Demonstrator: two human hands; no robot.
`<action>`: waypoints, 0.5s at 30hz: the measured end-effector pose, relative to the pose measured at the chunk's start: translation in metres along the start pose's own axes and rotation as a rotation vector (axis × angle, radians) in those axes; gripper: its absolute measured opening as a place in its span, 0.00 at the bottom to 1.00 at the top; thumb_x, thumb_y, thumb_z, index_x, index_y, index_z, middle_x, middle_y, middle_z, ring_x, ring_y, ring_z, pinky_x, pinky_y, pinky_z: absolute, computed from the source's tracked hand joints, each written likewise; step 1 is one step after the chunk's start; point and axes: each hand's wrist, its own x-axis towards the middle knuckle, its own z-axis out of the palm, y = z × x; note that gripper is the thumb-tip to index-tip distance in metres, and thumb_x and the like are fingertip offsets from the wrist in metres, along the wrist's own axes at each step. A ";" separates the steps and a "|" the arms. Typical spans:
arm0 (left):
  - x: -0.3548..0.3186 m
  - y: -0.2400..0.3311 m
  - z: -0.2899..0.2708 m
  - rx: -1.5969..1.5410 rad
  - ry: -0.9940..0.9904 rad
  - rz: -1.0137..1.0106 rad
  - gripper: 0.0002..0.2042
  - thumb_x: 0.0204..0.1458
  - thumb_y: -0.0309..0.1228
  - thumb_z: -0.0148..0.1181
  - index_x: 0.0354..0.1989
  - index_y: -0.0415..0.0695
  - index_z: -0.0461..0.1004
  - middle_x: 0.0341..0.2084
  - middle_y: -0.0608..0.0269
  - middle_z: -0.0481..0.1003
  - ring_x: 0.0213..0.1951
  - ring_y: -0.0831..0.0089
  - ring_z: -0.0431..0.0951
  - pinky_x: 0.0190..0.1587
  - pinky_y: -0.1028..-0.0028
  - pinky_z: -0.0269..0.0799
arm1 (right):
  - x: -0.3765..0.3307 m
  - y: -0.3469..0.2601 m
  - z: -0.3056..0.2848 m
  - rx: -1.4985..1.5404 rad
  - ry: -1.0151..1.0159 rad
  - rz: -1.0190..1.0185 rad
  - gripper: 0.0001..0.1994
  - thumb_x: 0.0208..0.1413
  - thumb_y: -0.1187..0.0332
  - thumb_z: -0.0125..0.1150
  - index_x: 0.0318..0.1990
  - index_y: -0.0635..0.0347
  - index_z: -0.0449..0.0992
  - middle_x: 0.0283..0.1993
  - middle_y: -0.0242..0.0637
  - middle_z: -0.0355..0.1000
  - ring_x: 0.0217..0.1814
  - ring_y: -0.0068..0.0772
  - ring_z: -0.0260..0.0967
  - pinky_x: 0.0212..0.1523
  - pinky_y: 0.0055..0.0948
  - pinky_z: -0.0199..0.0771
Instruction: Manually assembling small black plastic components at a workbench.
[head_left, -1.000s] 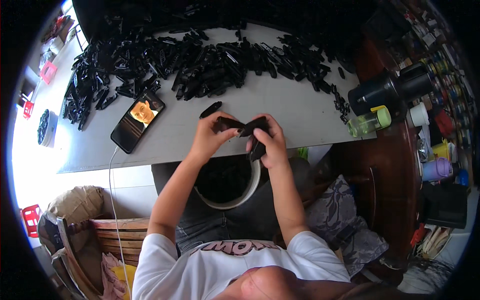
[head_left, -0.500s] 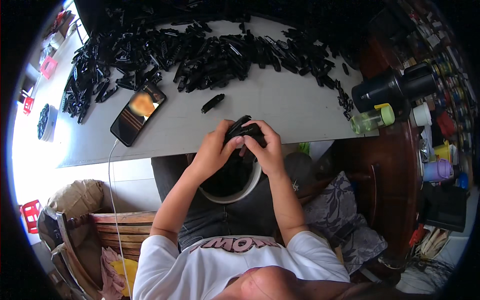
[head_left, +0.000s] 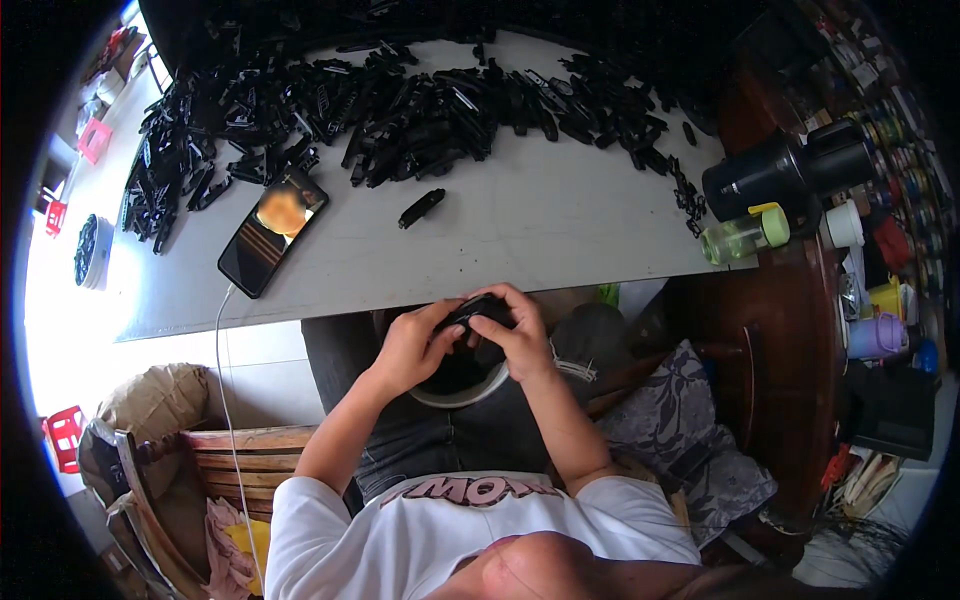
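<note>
My left hand (head_left: 415, 345) and my right hand (head_left: 515, 335) meet over my lap, just below the table's near edge. Both grip a small black plastic part (head_left: 478, 308) between the fingers. Under the hands sits a round white-rimmed container (head_left: 462, 392) with dark contents, resting between my thighs. A single black part (head_left: 421, 208) lies alone on the grey table (head_left: 560, 220), beyond the hands. A long heap of black plastic parts (head_left: 400, 105) covers the far side of the table.
A phone (head_left: 274, 232) with a lit screen lies on the table at the left, its white cable hanging off the edge. A black jug (head_left: 780, 175) and a clear bottle with a green cap (head_left: 745, 235) stand at the right. A wooden chair (head_left: 230, 450) is at lower left.
Both hands drew back from the table top toward my lap, bringing the black part together over the white-rimmed container.
</note>
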 end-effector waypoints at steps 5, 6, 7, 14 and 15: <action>0.012 -0.002 -0.015 0.594 0.342 0.305 0.15 0.43 0.27 0.62 0.41 0.41 0.71 0.34 0.54 0.72 0.39 0.53 0.72 0.41 0.63 0.68 | 0.011 0.003 -0.018 -0.326 0.047 -0.125 0.12 0.52 0.72 0.59 0.44 0.65 0.70 0.39 0.32 0.71 0.41 0.19 0.67 0.42 0.19 0.67; 0.020 0.000 -0.020 0.594 0.343 0.308 0.15 0.43 0.27 0.62 0.41 0.41 0.71 0.34 0.54 0.72 0.39 0.53 0.72 0.41 0.63 0.68 | 0.019 -0.007 -0.023 -0.286 0.060 -0.125 0.12 0.54 0.73 0.57 0.46 0.66 0.70 0.42 0.33 0.71 0.45 0.18 0.66 0.47 0.19 0.65; 0.031 0.003 -0.028 0.658 0.508 0.343 0.16 0.43 0.26 0.61 0.42 0.42 0.69 0.35 0.54 0.71 0.40 0.54 0.71 0.42 0.62 0.66 | 0.033 -0.020 -0.030 -0.316 0.130 -0.190 0.12 0.54 0.72 0.57 0.46 0.64 0.71 0.42 0.31 0.71 0.45 0.19 0.66 0.47 0.19 0.65; 0.087 -0.023 -0.043 0.688 0.563 0.241 0.18 0.40 0.23 0.59 0.43 0.43 0.66 0.37 0.57 0.69 0.41 0.56 0.68 0.45 0.63 0.63 | 0.195 -0.071 -0.129 -1.181 0.492 -0.531 0.19 0.50 0.58 0.60 0.50 0.52 0.71 0.58 0.37 0.62 0.60 0.42 0.55 0.56 0.43 0.58; 0.085 -0.017 -0.042 0.639 0.563 0.255 0.15 0.41 0.23 0.58 0.40 0.42 0.67 0.34 0.56 0.70 0.39 0.55 0.69 0.42 0.62 0.64 | 0.212 -0.074 -0.136 -1.339 0.549 -0.479 0.22 0.50 0.55 0.60 0.53 0.49 0.69 0.63 0.38 0.56 0.65 0.46 0.49 0.58 0.47 0.55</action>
